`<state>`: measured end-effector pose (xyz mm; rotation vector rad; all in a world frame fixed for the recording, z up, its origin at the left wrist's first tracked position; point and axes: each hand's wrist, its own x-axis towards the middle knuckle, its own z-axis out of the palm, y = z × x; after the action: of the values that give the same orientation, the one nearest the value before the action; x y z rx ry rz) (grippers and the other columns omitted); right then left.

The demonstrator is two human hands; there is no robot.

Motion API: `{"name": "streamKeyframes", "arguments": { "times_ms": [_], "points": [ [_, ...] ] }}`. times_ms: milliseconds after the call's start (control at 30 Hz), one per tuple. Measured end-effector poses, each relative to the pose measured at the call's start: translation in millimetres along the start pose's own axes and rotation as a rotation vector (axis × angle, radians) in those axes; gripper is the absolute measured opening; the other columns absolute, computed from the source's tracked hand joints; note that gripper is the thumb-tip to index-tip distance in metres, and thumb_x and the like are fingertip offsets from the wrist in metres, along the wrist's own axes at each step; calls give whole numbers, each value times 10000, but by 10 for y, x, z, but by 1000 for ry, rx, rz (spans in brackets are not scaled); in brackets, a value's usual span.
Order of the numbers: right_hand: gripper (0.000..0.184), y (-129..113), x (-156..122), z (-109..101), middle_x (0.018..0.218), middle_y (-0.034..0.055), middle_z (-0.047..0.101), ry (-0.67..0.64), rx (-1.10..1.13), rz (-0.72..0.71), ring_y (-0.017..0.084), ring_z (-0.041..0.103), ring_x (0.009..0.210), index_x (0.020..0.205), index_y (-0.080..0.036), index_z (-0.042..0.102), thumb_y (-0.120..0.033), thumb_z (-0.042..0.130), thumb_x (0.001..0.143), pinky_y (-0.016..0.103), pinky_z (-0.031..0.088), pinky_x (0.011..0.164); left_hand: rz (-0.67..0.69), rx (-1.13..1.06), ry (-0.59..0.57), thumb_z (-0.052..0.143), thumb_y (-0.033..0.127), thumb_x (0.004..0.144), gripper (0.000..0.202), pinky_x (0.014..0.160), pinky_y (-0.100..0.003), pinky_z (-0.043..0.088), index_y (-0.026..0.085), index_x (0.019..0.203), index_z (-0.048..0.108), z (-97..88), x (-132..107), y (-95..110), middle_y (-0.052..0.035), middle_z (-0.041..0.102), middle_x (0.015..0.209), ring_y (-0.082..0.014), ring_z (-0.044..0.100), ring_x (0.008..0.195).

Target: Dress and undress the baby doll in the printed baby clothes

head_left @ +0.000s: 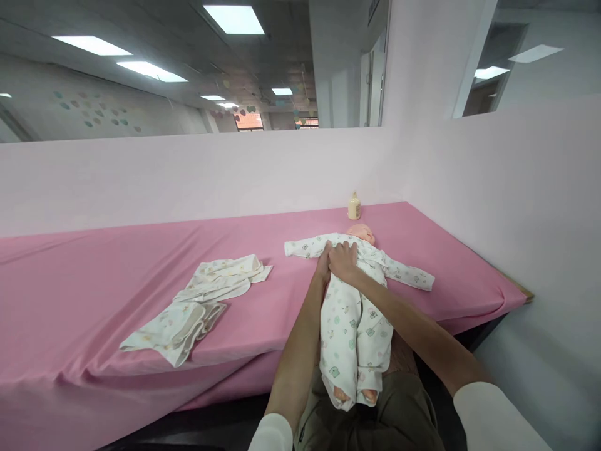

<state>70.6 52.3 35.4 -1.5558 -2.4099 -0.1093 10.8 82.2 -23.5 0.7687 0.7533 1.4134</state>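
A pink-covered table [260,235] supports a clothed doll [341,313] that extends past the near edge; printed cloths [213,280] lie leftward. The left hand [323,258] and right hand [344,262], fingers partly curled, rest on its chest; whether they grip is indeterminable. A bottle [354,208] stands beyond.

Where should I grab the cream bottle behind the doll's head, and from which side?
Probably around the bottle's body, below the narrow top, coming from your right. The bottle stands upright and widens below that top. The doll's head lies just in front and the wall rises behind, but bare pink sheet lies to its right.
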Motion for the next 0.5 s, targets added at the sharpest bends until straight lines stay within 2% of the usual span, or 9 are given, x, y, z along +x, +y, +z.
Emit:
{"name": "streamKeyframes", "arguments": {
  "times_ms": [100, 200, 333, 500],
  "points": [
    [282, 83, 68, -75, 1054, 180, 656, 42, 8, 81, 335, 516, 1043, 1009, -137, 681, -106, 441, 865, 499, 345, 865, -2, -77, -46, 406, 540, 957, 521, 1011, -390, 460, 95, 1100, 634, -45, 0, 104, -118, 706, 975, -268, 611, 1105],
    [303, 146, 20, -85, 1050, 164, 650, 68, 13, 56, 319, 505, 1043, 998, -154, 681, -96, 407, 884, 481, 339, 873, -22, -98, -39, 455, 552, 933, 528, 1007, -391, 463, 101, 1156, 617, -87, 1, 106, -122, 713, 1003, -265, 614, 1112],
    [282, 304, -194, -22, 1123, 130, 613, 186, 39, -47, 292, 477, 1045, 1057, -189, 650, -184, 396, 934, 428, 328, 868, -71, -48, -24, 543, 574, 878, 557, 989, -385, 474, 110, 1177, 618, -166, 29, 54, -127, 719, 1037, -275, 625, 1095],
    [271, 735, -577, 101, 1121, 91, 593, 346, 145, -82, 247, 475, 1022, 1038, -207, 642, -248, 384, 966, 379, 313, 893, -97, -19, 111, 572, 590, 853, 604, 968, -364, 478, 86, 1185, 611, -254, 110, -9, -155, 719, 1048, -274, 625, 1087]
  ]
}}
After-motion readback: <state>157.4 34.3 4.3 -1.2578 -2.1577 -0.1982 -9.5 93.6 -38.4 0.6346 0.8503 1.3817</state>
